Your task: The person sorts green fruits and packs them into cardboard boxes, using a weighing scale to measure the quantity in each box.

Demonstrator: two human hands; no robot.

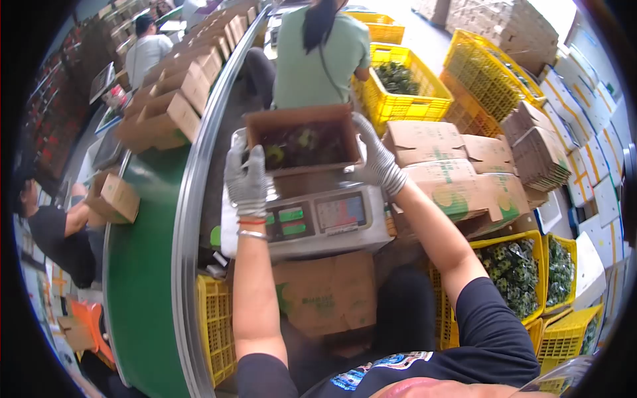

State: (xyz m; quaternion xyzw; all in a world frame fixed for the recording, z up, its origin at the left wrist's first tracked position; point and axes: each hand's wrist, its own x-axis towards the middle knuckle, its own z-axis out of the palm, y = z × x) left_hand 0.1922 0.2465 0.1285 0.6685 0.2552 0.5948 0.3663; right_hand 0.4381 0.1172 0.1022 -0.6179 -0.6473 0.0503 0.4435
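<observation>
An open cardboard box (298, 118) stands over the white weighing scale (378, 229), with dark green produce (302, 144) in shiny wrapping inside it. My left hand (247, 179), in a grey-white knit glove, grips the box at its left side, fingers pointing up along the wall. On the opposite side my right hand (379, 159), gloved the same way, holds the right wall with fingers and thumb apart around the corner. The scale's display and keypad face me, just below the box.
A green conveyor belt (149, 285) with a metal rail runs along my left, carrying open boxes (162, 123). Flattened cartons (434, 172) are stacked on the right. Yellow crates (405, 103) of green produce stand ahead and at lower right. A person (322, 66) sits directly ahead; others work across the belt.
</observation>
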